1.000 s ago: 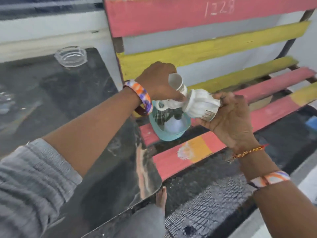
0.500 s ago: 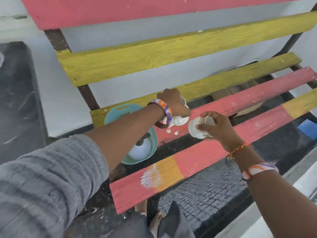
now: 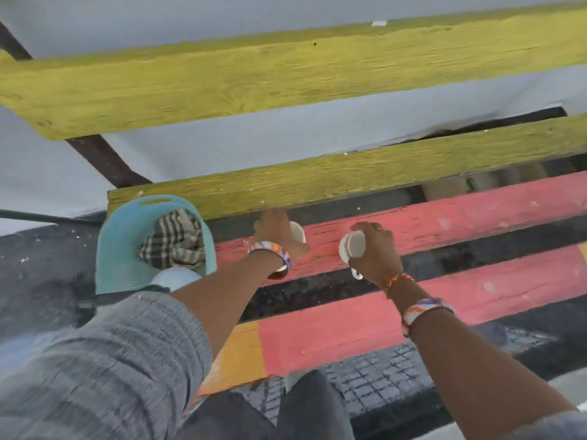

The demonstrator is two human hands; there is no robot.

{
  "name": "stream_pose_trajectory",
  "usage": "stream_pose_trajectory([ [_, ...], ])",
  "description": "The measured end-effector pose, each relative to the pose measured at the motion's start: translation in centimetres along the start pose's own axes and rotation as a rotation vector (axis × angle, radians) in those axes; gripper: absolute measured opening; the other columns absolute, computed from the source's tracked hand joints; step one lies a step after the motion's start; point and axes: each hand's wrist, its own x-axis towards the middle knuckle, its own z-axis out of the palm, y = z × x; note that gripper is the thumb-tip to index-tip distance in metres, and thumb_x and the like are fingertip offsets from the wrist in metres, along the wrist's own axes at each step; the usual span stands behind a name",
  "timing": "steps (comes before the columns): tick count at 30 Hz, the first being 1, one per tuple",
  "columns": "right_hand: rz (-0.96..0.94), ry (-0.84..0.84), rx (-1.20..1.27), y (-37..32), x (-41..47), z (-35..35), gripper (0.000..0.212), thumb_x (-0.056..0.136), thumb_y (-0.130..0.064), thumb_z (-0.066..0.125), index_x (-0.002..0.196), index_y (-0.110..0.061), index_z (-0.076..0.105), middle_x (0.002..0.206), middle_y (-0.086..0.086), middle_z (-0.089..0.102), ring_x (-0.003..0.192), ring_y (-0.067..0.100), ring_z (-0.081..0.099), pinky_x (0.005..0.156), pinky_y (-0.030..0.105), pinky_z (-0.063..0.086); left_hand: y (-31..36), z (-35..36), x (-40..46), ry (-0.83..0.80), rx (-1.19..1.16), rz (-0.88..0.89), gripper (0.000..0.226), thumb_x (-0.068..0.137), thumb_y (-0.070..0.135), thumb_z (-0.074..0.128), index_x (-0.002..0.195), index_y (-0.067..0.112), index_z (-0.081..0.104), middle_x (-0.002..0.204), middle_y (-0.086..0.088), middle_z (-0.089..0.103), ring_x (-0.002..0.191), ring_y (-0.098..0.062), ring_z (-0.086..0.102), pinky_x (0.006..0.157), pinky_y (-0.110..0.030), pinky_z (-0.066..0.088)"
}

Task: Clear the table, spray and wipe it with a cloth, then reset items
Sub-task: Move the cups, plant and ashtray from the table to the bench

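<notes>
My left hand [image 3: 277, 231] grips a white cup [image 3: 297, 231] low over the red slat of a painted wooden bench [image 3: 476, 217]; most of that cup is hidden behind the hand. My right hand [image 3: 374, 249] holds a small stack of white cups [image 3: 352, 244] on their sides just above the same slat, a handle poking out below the wrist. A teal basket [image 3: 117, 249] sits at the bench's left end with a checked cloth [image 3: 174, 239] bunched inside it and a white rounded object [image 3: 174, 277] under the cloth.
The bench has yellow back slats [image 3: 286, 74] and red seat slats with dark gaps between them. A white wall lies behind it. Dark tiled floor [image 3: 365, 382] and my grey-trousered legs are below. The black table is out of view.
The view has swung away from the black table and down onto the bench. Both hands have lowered the white cups from above the basket to the red seat slat.
</notes>
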Motion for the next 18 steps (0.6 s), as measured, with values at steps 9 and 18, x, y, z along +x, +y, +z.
stream_pose_trajectory([
  [9,-0.109,-0.091,-0.131,2.1,3.3,-0.2,0.064,0.076,-0.027,0.067,0.134,-0.018,0.041,0.134,0.007,0.044,0.126,0.029,0.032,0.081,0.042,0.050,2.1,4.8,1.9,0.014,0.000,-0.084,0.071,0.072,0.039,0.066,0.128,0.005,0.037,0.129,-0.017,0.042,0.117,-0.035,0.043,0.091,-0.040,0.042],
  [18,-0.568,0.080,-0.497,2.8,-0.6,0.0,0.060,0.065,-0.033,0.074,0.116,-0.012,0.052,0.117,0.018,0.061,0.107,0.037,0.059,0.081,0.044,0.053,0.7,4.5,-0.1,0.249,0.105,0.077,0.063,0.074,0.044,0.064,0.120,0.005,0.046,0.127,-0.017,0.046,0.119,-0.035,0.042,0.085,-0.045,0.051],
])
